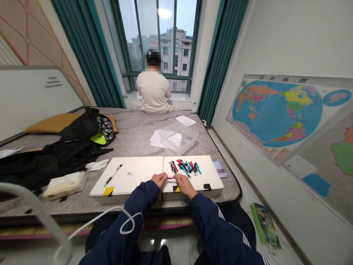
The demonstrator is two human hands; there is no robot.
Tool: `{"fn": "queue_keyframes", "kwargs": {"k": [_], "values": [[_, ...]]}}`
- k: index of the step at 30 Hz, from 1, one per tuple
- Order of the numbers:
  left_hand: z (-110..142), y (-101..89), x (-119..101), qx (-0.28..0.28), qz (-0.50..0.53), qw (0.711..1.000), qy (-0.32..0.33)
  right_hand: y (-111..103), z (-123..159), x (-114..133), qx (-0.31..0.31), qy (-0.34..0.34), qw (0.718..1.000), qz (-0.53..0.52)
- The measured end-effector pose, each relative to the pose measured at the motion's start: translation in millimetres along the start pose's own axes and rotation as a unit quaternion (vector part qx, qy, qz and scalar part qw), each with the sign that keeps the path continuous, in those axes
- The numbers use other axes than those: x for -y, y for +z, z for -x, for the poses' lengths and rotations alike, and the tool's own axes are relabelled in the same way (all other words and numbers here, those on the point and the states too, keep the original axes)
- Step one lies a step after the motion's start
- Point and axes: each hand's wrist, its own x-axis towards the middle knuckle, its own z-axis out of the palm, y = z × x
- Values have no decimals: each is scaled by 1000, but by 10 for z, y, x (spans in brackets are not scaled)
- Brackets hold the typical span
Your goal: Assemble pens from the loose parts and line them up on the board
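Observation:
My left hand (159,179) and my right hand (184,185) meet over the near edge of a white box lid (193,180), pinching a small red and black pen (171,177) between them. Behind them on that lid lies a loose pile of several red, teal and black pens (185,167). To the left, a second white box lid (127,176) carries a single silver and black pen (113,175). Yellow tape marks its front edge, near my left wrist.
A clear plastic tub (178,138) and loose white papers (157,139) lie beyond the lids on a grey mattress (132,129). A black bag (77,147) and a tissue pack (64,186) lie left. A seated person (153,88) faces the window.

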Motion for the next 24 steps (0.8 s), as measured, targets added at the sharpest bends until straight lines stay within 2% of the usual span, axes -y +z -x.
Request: {"fn": "queue_keyframes", "kwargs": {"k": [4, 7, 11, 19, 24], "values": [[-6, 34, 37, -7, 40, 999, -18, -2, -7, -12, 15, -3, 1000, -11], [-12, 59, 57, -17, 127, 992, -22, -17, -15, -11, 12, 1, 1000, -27], [-36, 81, 87, -58, 226, 972, -23, -32, -5, -5, 6, 8, 999, -54], [-62, 0, 104, -137, 311, 939, -46, 5, 31, 0, 35, 40, 991, -120], [-71, -21, 170, -197, 342, 917, -62, 4, 46, 4, 24, 42, 995, -84]]}}
